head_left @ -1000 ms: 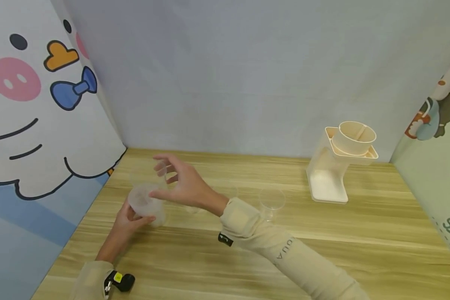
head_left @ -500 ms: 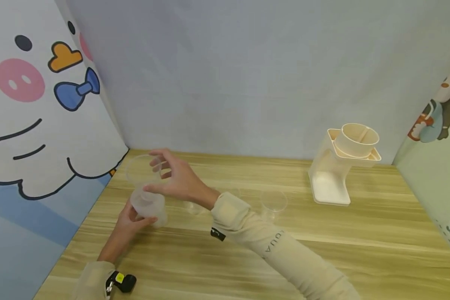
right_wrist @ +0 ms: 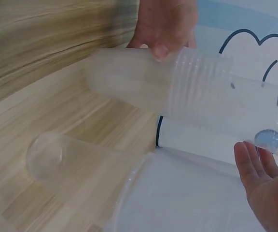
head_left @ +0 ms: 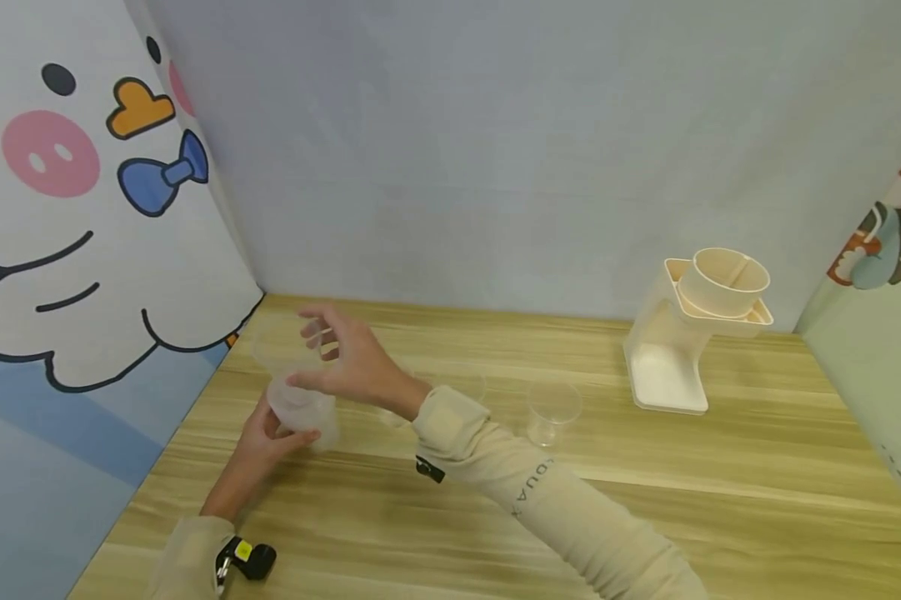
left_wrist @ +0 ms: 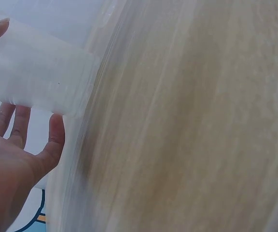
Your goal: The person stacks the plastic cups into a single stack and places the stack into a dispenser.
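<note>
My left hand (head_left: 266,442) grips a stack of translucent plastic cups (head_left: 317,423) low over the left of the table, with fingers and thumb on opposite sides. Several ridged rims (right_wrist: 189,82) show at the stack's mouth in the right wrist view. A clear plastic cup (right_wrist: 255,104) sticks out of that mouth, in line with the stack. My right hand (head_left: 356,354) holds this cup near its wide end, thumb on one side and fingers on the other. How deep its lower end sits in the stack is hard to tell.
One clear cup (head_left: 549,417) stands upright right of my forearm. Other clear cups (head_left: 393,417) stand partly hidden behind the right arm. At the back right is a cream stand (head_left: 663,371) with a round cup-shaped top (head_left: 723,283). A grey backdrop closes the rear.
The head view has turned slightly, shifting the scene rightward. My right hand has moved a little left relative to the stack, with the clear cup in it. My left hand keeps its grip.
</note>
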### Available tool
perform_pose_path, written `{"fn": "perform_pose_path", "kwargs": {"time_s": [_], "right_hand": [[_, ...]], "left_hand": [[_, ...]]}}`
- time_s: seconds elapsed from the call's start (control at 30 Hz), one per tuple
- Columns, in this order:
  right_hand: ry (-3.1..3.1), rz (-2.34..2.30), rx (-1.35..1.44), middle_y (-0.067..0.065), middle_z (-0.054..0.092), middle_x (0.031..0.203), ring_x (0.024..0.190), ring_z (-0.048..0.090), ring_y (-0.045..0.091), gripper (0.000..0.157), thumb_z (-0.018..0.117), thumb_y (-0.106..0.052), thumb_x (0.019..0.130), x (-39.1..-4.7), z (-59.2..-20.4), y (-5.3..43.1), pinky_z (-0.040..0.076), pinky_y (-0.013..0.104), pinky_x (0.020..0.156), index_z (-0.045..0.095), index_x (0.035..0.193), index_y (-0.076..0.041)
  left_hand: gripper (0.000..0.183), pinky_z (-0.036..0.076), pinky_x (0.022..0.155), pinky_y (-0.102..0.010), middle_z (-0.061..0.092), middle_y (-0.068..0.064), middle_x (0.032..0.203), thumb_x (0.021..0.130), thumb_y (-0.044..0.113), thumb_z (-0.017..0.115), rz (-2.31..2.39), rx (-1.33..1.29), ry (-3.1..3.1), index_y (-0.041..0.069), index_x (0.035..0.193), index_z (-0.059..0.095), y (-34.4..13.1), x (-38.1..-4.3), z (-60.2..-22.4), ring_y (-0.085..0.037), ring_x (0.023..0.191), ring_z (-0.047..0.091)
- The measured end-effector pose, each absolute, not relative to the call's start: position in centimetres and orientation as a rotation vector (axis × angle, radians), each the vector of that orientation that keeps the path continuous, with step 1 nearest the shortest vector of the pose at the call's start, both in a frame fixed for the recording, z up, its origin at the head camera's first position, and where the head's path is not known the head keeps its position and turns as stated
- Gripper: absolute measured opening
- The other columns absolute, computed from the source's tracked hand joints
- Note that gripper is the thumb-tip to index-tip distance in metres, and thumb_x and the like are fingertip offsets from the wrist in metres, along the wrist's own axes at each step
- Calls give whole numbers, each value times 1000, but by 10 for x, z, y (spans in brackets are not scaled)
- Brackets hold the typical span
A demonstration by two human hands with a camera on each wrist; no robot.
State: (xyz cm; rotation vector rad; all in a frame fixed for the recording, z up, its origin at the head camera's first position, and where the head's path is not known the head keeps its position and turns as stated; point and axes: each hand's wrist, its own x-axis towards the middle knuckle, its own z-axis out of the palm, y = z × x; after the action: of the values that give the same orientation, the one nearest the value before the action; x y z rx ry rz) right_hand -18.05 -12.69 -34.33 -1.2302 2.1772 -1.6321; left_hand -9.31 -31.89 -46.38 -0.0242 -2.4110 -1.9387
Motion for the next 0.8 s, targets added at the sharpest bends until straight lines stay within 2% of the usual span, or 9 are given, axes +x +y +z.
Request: {"fn": "perform_pose_path", "kwargs": {"time_s": [0.17,0.4,0.8], "right_hand": [[2202,-1549,-1242,6,55,120,104,55,14,73,78,-21,78,-178,-350,-127,46,18,82,39,139,-8],[2277,-1405,-1271,9,55,124,108,54,16,74,77,-23,80,-176,-357,-127,47,20,84,39,140,-3],[2355,-1227,-1277,10,51,133,116,51,17,71,74,-32,82,-170,-367,-124,42,20,90,43,138,-2]], "left_hand": [[77,42,88,-17,40,1,133,85,5,69,-1947,-10,-2425,19,146,24,-317,-93,-461,-7,116,44],[77,44,86,-18,37,-2,137,84,5,70,-1937,-2,-2425,14,146,24,-317,-93,-460,-5,117,43],[79,44,86,-20,34,-7,142,85,12,71,-1932,49,-2466,19,147,23,-318,-92,-461,-13,124,37]]}}
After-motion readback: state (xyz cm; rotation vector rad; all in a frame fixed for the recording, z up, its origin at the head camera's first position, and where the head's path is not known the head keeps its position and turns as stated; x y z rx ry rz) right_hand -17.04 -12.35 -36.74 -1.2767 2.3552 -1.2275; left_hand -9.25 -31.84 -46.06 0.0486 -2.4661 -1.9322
